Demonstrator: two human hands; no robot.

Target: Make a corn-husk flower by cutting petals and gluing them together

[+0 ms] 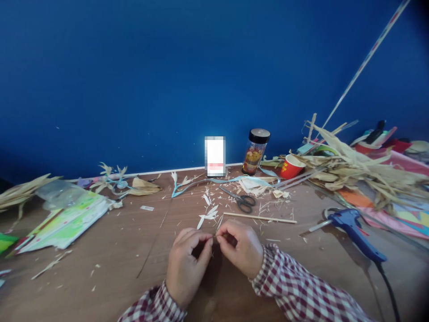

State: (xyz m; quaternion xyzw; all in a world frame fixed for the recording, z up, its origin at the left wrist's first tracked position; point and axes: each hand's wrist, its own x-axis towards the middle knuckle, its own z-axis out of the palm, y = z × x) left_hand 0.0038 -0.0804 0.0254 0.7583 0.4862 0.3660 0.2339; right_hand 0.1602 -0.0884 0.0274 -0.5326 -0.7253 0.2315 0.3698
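My left hand point(187, 259) and my right hand point(241, 243) meet above the table, fingertips almost touching. Each pinches thumb against fingers, and the small thin thing at their tips is too tiny to make out. Just beyond them lie pale cut husk pieces point(210, 213) and a thin wooden stick point(259, 218). Dark-handled scissors point(244, 202) rest behind the stick. To the right, a blue glue gun point(355, 232) lies on its side with its cord running toward the front edge.
Dried corn husks point(355, 165) are heaped at the right, near a red paper cup point(292, 167) and a lidded jar point(255, 153). A light blue ribbon point(228, 180) crosses the back. A painted sheet point(69, 222) lies left on the brown table point(134, 286). A blue wall point(134, 80) stands behind.
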